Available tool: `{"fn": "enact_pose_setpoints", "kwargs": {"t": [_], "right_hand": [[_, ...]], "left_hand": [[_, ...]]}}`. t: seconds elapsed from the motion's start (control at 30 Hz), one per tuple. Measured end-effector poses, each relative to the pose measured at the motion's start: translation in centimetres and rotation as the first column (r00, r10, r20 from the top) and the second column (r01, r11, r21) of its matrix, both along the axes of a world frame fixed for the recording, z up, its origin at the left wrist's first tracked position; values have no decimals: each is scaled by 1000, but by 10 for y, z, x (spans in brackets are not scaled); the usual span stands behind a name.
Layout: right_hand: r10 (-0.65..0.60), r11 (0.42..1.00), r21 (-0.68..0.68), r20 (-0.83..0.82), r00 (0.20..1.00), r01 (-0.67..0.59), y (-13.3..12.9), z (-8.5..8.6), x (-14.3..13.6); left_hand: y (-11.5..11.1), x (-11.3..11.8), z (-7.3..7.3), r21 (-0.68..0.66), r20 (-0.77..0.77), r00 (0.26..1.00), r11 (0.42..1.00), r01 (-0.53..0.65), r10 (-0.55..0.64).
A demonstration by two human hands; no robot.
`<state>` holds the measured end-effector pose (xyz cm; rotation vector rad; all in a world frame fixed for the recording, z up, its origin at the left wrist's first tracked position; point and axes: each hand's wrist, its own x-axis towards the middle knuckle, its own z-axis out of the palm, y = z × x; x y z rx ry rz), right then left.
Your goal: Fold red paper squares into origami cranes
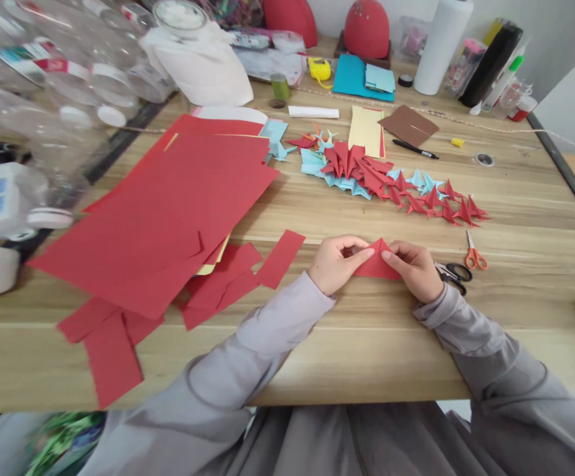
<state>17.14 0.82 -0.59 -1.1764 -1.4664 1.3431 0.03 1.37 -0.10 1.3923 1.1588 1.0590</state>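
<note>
Between my two hands is a small piece of folded red paper (378, 263), its upper edges coming to a point at the top. My left hand (337, 263) pinches its left side, thumb on top. On the right side my right hand (415, 266) grips it the same way, thumb lying over the paper. Both hands are just above the wooden table (347, 357). Black-handled scissors (454, 275) lie beside my right hand, partly hidden by it. Farther right are small orange-handled scissors (474, 252). Beyond my hands lies a row of folded red and light blue paper pieces (391, 177).
Large red sheets (178, 198) are stacked to the left, with cut red strips (113, 357) near the front edge. A brown paper (409, 125), a black pen (415, 149) and a yellow tape measure (319, 69) lie farther back. Plastic bottles (93, 79) crowd the far left.
</note>
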Motion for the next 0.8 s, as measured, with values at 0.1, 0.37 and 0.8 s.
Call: {"fn": "enact_pose_setpoints", "kwargs": {"t": [0.1, 0.37, 0.8], "right_hand": [[-3, 998, 68, 67, 998, -2, 0, 0, 0], [34, 990, 135, 115, 993, -49, 0, 0, 0], [152, 974, 131, 218, 964, -183, -3, 6, -2]], "left_hand": [[0, 0, 1, -17, -20, 999, 999, 39, -39], [-2, 1, 0, -45, -13, 999, 998, 45, -46], [-5, 7, 5, 77, -14, 998, 995, 61, -61]]}}
